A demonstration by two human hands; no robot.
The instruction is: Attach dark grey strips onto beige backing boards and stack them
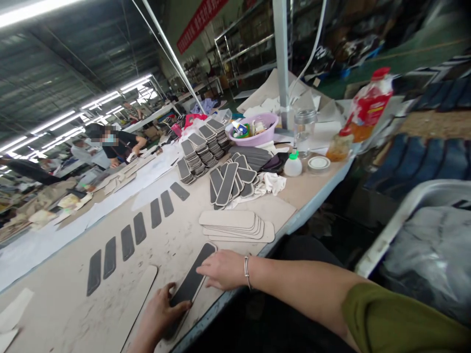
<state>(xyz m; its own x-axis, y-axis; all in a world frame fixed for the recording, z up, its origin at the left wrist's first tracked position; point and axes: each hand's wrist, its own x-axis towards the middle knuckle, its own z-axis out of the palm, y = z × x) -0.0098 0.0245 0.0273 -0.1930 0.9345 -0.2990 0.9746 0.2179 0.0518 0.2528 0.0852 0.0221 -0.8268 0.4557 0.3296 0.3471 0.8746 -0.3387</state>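
A dark grey, round-ended strip [194, 274] lies on a slightly larger pale backing piece at the table's near edge. My left hand [162, 311] spans the strip's lower end, thumb on one side and fingers on the other, gripping it. My right hand [222, 268] touches the strip's right edge near its upper end, index finger stretched out and fingers apart. Left of the strip lies a long pale backing piece [142, 296]. Just beyond my right hand is a fanned stack of pale round-ended boards [235, 225].
Several dark strips [127, 242] lie in a row on the table. Farther back are a loose pile of edged pieces [230, 181], tall stacks [202, 149], a purple basin [253, 130], a green-capped bottle [293, 165] and a glass jar [304, 130]. A masked person [119, 142] works across the table.
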